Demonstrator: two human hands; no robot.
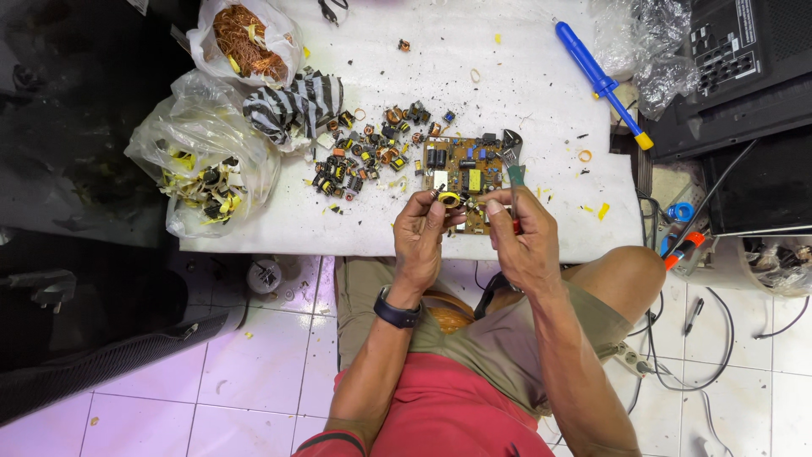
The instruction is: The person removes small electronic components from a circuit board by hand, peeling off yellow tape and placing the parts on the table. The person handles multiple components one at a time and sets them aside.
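Over circuit board (463,173), yellow-taped coil (449,200) pinched betw. left hand (420,237), right hand (523,237) fingertips

Wearer: red tee w/ dark trim at sleeve hem, olive-khaki shorts. Black smartwatch w/ black strap just below left hand (420,237), on wrist. Right hand (524,241) and its wrist bare. Forearms bare, no gloves, no rings visible.

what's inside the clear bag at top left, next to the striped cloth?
The clear bag holds a tangle of copper wire with a few yellow scraps mixed in. Whatever lies beneath the wire is covered and cannot be seen.
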